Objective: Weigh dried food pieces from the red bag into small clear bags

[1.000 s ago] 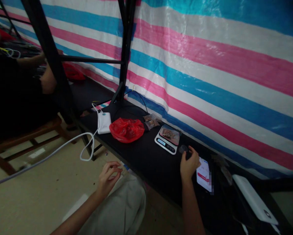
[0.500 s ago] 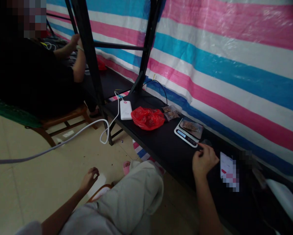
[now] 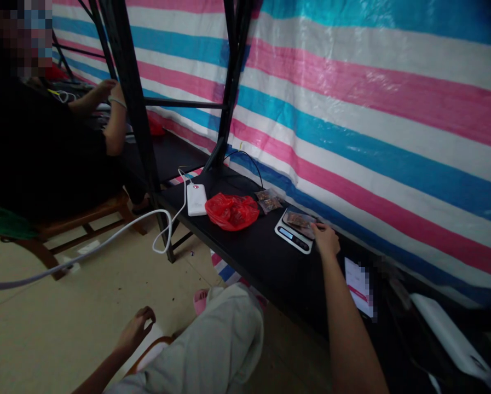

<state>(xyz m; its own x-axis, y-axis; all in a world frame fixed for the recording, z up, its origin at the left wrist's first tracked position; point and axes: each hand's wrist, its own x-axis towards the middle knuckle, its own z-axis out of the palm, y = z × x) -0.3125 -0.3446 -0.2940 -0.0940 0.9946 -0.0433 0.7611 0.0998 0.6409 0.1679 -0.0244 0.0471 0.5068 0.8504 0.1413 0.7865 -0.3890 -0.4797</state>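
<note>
A white kitchen scale point(image 3: 293, 241) with a lit display lies on the black shelf. On its plate rests a small clear plastic bag point(image 3: 298, 221) with brownish contents. My right hand point(image 3: 326, 239) reaches to the bag's right edge, thumb and fingers closed on it. Low on the left, my left hand point(image 3: 136, 328) hangs beside my leg, loosely curled with a gap between thumb and fingers, holding nothing. A second clear bag point(image 3: 270, 201) of small brownish pieces lies behind the scale, to its left. Next to that sits a crumpled red plastic bag point(image 3: 232, 212).
A white power bank point(image 3: 196, 200) with a white cable point(image 3: 162, 211) lies at the shelf's left end. Right of my arm are a lit phone point(image 3: 358, 284) and a long white object point(image 3: 450, 339). Black metal posts point(image 3: 132, 93) stand left; beyond them sits another person point(image 3: 44, 148).
My right hand has moved from the scale's front right corner back to the bag on its plate and closed on the bag's edge. The camera view has shifted slightly.
</note>
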